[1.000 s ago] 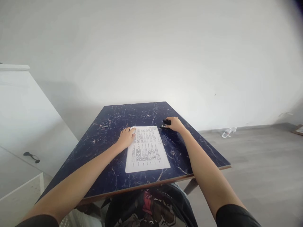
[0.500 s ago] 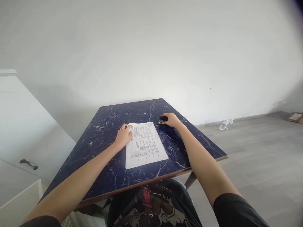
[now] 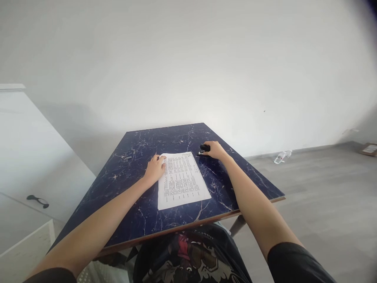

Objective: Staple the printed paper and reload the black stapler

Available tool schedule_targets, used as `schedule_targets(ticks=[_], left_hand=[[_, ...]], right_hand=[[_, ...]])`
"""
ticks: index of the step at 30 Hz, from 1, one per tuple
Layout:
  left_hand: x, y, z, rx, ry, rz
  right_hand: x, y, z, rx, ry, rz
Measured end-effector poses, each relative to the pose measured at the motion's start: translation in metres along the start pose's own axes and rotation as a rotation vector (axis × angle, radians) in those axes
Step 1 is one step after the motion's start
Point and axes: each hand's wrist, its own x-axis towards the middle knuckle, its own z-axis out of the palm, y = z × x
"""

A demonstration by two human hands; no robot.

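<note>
Printed sheets of white paper (image 3: 185, 179) lie on a dark blue marble-patterned table (image 3: 147, 224). My left hand (image 3: 154, 169) rests along the upper left edge of the paper, thumb and fingers apart and pressing on it. A small black stapler (image 3: 204, 148) with a metallic lower part is in my right hand (image 3: 215, 150), whose fingers wrap round it from the right. The stapler is at the table surface, just beyond the paper's upper right corner and apart from it. Part of the stapler is hidden by my fingers.
Behind the table stands a pale wall (image 3: 188, 70). At the left is a white cabinet (image 3: 35, 157) with a dark handle (image 3: 37, 201). On the grey floor (image 3: 318, 204) to the right lie a clear plastic bottle (image 3: 282, 157) and a cardboard box (image 3: 368, 149).
The whole view has shifted slightly, so everything sits a little farther right. Both hands keep their places, left on the paper and right on the stapler.
</note>
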Motion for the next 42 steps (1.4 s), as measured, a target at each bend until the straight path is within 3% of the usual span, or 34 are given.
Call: schedule_targets(ticks=[10,19,31,42], left_hand=[[0.001,-0.002,0.001,-0.061,0.018,-0.013],[0.002,-0.012,-0.008,-0.394,0.138,-0.043],[0.002,-0.017,-0.009,-0.641,0.048,-0.171],[0.002,-0.017,-0.009,-0.767,0.17,-0.15]], right_hand=[[0.0,-0.001,0.0,-0.025,-0.003,0.002],[-0.002,-0.018,0.004,0.054,-0.057,-0.101],[-0.004,-0.033,0.01,0.093,-0.039,-0.079],[-0.005,-0.037,0.009,0.081,-0.044,-0.096]])
